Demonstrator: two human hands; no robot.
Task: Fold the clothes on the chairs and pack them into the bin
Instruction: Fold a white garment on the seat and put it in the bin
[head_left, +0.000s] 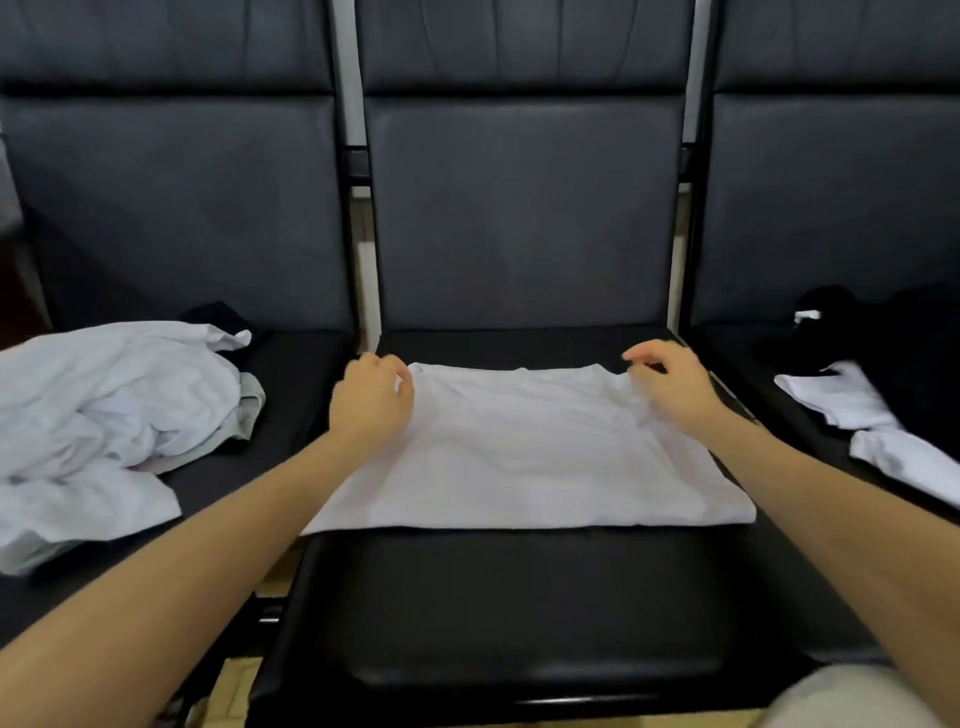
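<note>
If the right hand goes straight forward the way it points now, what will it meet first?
Probably the backrest of the middle chair. The right hand points away over the white shirt's far edge, with only bare seat between; depth is uncertain.

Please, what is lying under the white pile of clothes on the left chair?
Under the white pile a grey garment sticks out at its right edge, and a black garment shows behind it. Beneath is the left chair seat. Anything else under the pile is covered.
</note>
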